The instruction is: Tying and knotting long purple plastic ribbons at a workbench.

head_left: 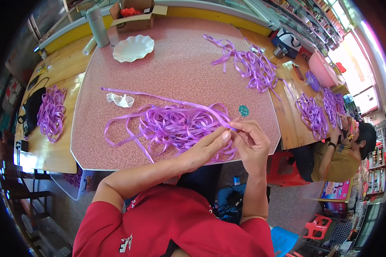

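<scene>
My left hand (210,146) and my right hand (252,144) meet above the near right part of the pink table. Both are closed, fingertips pinching a purple ribbon (180,102) between them. From my fingers one strand runs off to the far left across the tabletop. Just beneath and to the left of my hands lies a tangled pile of purple ribbon (171,128), with darker purple spots along it. Beside the pile's far left side sits a crumpled piece of clear plastic (120,100). My fingers cover the exact spot where the ribbon is gripped.
A scalloped white plate (134,48), a pale green bottle (98,28) and a cardboard box (134,23) stand at the back left. More ribbon heaps lie far right (255,68) and on the left side table (51,113). A co-worker (336,156) sits at right, handling ribbon.
</scene>
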Action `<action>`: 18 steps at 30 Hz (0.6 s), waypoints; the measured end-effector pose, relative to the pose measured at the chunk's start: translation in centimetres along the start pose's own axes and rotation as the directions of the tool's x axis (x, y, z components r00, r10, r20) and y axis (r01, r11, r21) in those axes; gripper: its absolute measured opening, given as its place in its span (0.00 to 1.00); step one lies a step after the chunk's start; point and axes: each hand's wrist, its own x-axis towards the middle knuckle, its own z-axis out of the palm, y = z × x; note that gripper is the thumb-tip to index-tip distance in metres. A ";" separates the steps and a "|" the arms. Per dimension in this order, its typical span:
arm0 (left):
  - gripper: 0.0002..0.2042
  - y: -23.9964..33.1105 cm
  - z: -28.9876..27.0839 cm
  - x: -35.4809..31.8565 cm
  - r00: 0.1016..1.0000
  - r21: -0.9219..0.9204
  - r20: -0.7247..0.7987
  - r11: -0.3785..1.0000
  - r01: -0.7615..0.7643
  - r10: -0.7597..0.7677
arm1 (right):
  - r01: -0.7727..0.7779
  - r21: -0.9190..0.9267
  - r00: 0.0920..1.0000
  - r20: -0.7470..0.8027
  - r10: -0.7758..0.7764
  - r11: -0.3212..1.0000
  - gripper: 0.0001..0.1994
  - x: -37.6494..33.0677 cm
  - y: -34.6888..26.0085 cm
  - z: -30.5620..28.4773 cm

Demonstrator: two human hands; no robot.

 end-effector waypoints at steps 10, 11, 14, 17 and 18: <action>0.21 0.0 0.7 0.0 0.973 -0.523 -0.228 0.839 -0.151 0.032 | 0.072 -0.162 0.994 -0.069 -0.084 0.984 0.10 -0.8 0.0 2.9; 0.20 0.3 0.8 0.0 0.973 -0.586 -0.230 0.796 -0.148 0.011 | 0.077 -0.147 0.991 -0.095 -0.092 0.986 0.11 -0.9 0.1 3.1; 0.21 0.7 0.8 -0.2 0.975 -0.634 -0.223 0.761 -0.137 -0.010 | 0.099 -0.079 0.989 -0.100 -0.106 0.992 0.11 -1.2 0.5 3.6; 0.22 0.7 0.4 -0.3 0.983 -0.664 -0.184 0.740 -0.112 -0.016 | 0.162 -0.085 0.970 -0.168 -0.174 0.983 0.11 -1.2 0.8 4.2; 0.22 0.7 0.0 -0.3 0.989 -0.677 -0.149 0.731 -0.085 -0.023 | 0.163 -0.083 0.971 -0.164 -0.175 0.983 0.11 -1.4 1.0 4.3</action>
